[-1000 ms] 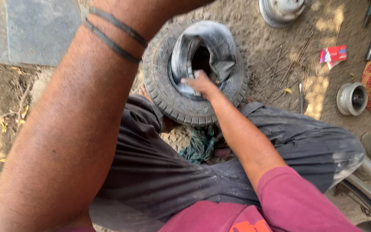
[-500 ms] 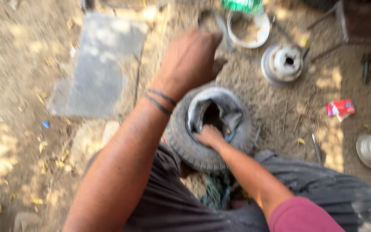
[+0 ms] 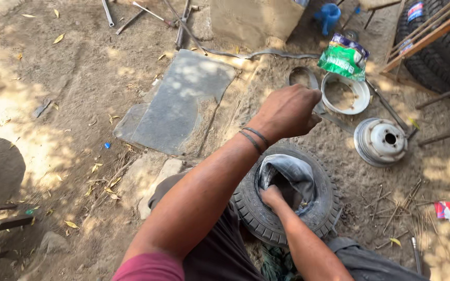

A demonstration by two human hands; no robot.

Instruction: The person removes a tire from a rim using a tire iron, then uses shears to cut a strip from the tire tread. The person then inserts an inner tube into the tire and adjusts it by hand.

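Right hand (image 3: 271, 196) is pressing into the grey inner tube (image 3: 290, 177) inside the small tyre (image 3: 287, 200) lying between the knees, left hand (image 3: 287, 112) is hovering loosely curled, empty, above it near the metal rim (image 3: 381, 141).

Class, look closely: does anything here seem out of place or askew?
Yes: the grey inner tube bulges crumpled out of the small tyre instead of sitting flat inside; the right hand presses on it.
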